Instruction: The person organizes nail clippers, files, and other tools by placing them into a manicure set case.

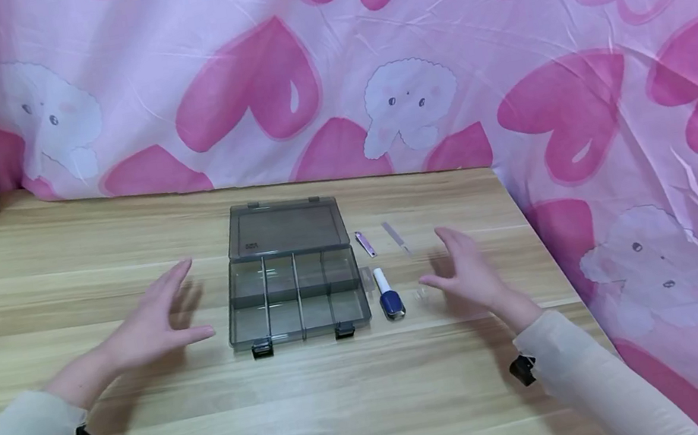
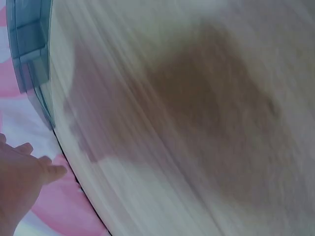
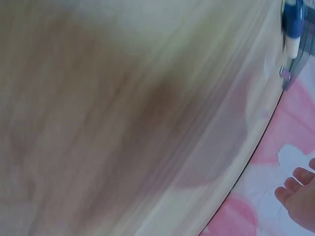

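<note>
Here, left grip [image 1: 144, 330] and right grip [image 1: 471, 272] are spread wide, empty. Between them lie a box [image 1: 285, 314], clippers [image 1: 364, 244] and a bottle [image 1: 391, 303].

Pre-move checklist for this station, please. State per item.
1. Case lid open: ok, folded back behind the compartments.
2. Left hand free: ok, fingers extended, apart from the case, holding nothing.
3. Right hand free: ok, open beside the loose items, touching none.
4. Nail polish bottle capped: ok, white cap on; how tightly, cannot tell.
5. Purple nail clipper and slim pale stick inside the case: not ok, both lie on the table to its right.
6. Small clear pieces near the right hand identified: cannot tell, too small and faint.
</note>
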A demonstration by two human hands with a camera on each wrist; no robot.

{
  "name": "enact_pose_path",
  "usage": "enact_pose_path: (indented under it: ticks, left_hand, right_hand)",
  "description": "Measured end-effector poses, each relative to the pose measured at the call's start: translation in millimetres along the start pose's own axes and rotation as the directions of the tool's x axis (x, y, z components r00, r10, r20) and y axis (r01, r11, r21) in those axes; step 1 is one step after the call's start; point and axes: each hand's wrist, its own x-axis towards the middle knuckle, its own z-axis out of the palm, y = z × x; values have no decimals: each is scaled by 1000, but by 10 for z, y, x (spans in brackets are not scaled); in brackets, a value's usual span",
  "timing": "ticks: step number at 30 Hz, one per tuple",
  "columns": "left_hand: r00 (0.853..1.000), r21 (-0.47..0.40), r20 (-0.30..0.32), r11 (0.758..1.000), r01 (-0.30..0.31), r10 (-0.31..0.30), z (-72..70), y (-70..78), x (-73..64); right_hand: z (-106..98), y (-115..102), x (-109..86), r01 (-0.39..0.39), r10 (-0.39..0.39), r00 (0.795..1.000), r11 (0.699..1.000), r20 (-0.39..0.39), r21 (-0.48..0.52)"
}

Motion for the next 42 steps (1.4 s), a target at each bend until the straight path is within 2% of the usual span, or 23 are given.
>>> enact_pose_path:
  ticks: [6,17,24,31,36,42]
  left_hand:
    - [1000,-112,21,994,0,2,66,56,6]
    - [999,-198,45,980,15,-6,173,95,5]
    - [995,-297,91,953,51,-25,246,79,27]
    - [994,-323,110,945,53,-18,305,97,21]
    - [992,-329,126,943,55,-14,336,131,8]
    - [993,-308,117,951,18,19,378,142,10]
  right_hand:
    - [67,-128,-43,22,-23,1000,998,16,51]
    - [231,-267,-85,43,-49,997,994,67,97]
    - [329,-329,-109,34,-44,992,996,120,85]
    - [377,-386,-119,-11,-7,982,995,188,94]
    - [420,-396,-120,32,-45,980,997,195,72]
    - [457,-438,-92,61,-75,974,996,214,70]
